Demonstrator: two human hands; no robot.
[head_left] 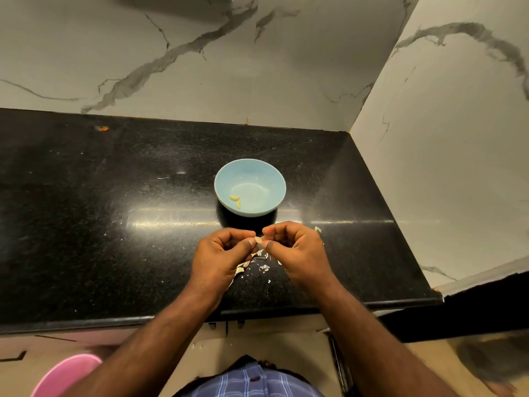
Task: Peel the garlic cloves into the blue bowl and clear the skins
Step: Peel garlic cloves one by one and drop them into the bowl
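Head view. Both hands meet above the near part of the counter, fingers curled inward. Left hand [220, 253] pinches a small, pale garlic clove [258, 240] between thumb and forefinger; right hand [297, 250] closes its thumb and forefinger tips on the same clove from the opposite side. Its surface reads as dull off-white, with a papery edge; whether skin remains on it cannot be told at this size.

Blue bowl [250, 187], just beyond the hands: round, shallow, smooth and matte, pale blue inside and out, upright on the counter. Two peeled cloves [236, 200] lie on its lower left inner wall, curved, yellowish, glossy, close together.

Garlic skins [259, 263]: thin, flaky, whitish-tan scraps and crumbs scattered on the counter beneath and between the hands, with one more flake [317, 229] beside the right hand.

Counter [114, 210]: black polished stone, finely speckled, reflecting a bright horizontal streak of light; its front edge is rounded. A small orange spot [101, 128] lies near the back left.

Walls [200, 53]: smooth white marble-patterned panels with grey veins, meeting at a corner on the right.

Lower frame: a pink, rounded plastic container [65, 373] at the left, and a blue checked garment [252, 382] at centre.

No brand, label or legible writing is visible.
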